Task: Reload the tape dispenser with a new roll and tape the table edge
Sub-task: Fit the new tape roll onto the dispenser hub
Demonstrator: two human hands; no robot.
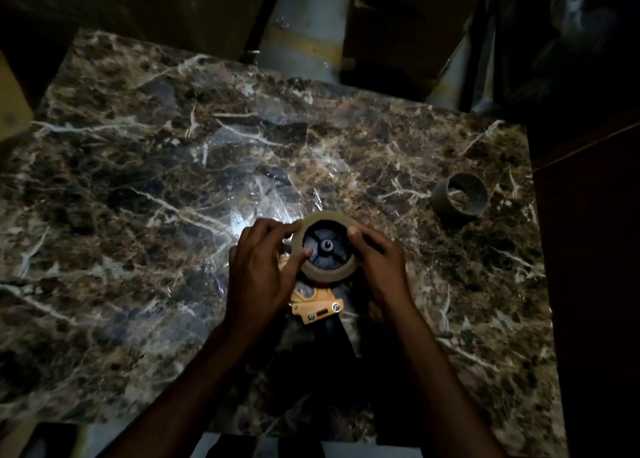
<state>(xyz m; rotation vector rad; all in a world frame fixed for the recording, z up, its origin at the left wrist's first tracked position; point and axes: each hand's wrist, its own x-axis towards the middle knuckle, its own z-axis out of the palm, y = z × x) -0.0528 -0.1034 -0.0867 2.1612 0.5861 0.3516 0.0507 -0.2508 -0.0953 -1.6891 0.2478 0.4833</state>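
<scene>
Both hands grasp the tape roll [325, 246] seated on the dispenser [317, 305] hub: left hand [263, 267] pinching its left rim, right hand [381, 263] its right, above the marble table [138, 180]. 1 empty core [459, 198] lies well apart.

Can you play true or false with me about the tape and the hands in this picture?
1. Both hands touch the tape roll. True: the left hand and the right hand grip it from either side.
2. The roll lies flat on the marble table, away from the dispenser. False: it sits on the dispenser's dark hub.
3. An empty cardboard core rests on the table to the right. True.
4. The dispenser's frame is bright green. False: it looks orange-tan.
5. The right hand holds the empty core. False: the core lies alone, untouched.
</scene>
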